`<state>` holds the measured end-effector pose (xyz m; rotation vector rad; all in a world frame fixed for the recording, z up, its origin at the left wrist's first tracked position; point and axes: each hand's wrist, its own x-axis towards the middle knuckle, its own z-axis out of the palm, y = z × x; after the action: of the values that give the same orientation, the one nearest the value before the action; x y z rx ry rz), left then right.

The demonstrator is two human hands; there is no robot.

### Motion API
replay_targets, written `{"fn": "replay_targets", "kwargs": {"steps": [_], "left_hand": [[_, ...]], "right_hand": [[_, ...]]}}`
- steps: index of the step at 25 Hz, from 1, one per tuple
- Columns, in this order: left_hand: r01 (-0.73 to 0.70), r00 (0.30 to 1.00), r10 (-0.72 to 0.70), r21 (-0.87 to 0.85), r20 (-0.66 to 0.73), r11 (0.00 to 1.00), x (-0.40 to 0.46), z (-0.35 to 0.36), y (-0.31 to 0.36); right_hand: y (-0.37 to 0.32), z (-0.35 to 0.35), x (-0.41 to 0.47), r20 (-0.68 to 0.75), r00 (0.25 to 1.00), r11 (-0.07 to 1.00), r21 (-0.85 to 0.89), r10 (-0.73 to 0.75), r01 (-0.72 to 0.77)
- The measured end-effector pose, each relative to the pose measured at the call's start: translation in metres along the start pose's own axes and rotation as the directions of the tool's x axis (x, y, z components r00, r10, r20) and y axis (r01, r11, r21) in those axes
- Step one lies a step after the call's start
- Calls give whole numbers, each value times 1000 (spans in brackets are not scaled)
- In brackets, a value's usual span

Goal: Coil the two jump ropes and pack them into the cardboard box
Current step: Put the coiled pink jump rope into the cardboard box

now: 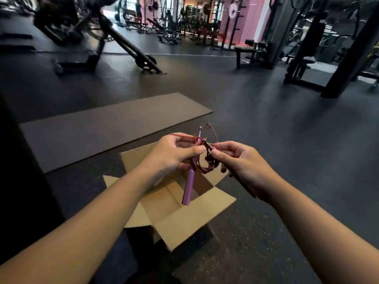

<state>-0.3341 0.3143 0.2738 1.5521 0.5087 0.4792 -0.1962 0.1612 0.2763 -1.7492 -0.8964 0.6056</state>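
- Both forearms reach in from the bottom edge and meet above the box (180,220).
- Box: cardboard, sits on the dark speckled floor (256,232) right below the hands, all four flaps folded outward. The part of the inside that shows has nothing in it; hands and handle hide the rest.
- Left hand (170,154): fingers curled round the rope (202,168), thumb pressed along the top toward the swivel end. Firm hold, not a loose one.
- Right hand (244,165): thumb and forefinger pinch the coil next to the metal swivel, other fingers curled under. A dark strip runs along under the palm; can't tell what it is.
- Rope: thin red cable, bunched into a few small loops between the two hands, held above the box, not in it.
- Handle (188,187): purple, hangs from the left hand, tilted down, lower end over the box opening.
- A second metal tip and a loose red cable end stick up just behind the hands.
- Only one rope in view.
- Mat (106,128): dark, flat on the floor behind the box, running left to right.
- Far back: gym machines (114,37), a bench (246,52), racks against a pink wall, blurred.
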Motion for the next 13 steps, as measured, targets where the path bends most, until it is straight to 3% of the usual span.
{"fn": "replay_targets", "kwargs": {"steps": [6,13], "left_hand": [[151,974,-151,-13,-169,989,61,-37,-105],[405,848,-424,-129,-318,905,146,-44,-257]], "right_hand": [[76,54,103,214,972,993,-79,100,-85],[212,108,225,428,868,957,-247,251,-154]]}}
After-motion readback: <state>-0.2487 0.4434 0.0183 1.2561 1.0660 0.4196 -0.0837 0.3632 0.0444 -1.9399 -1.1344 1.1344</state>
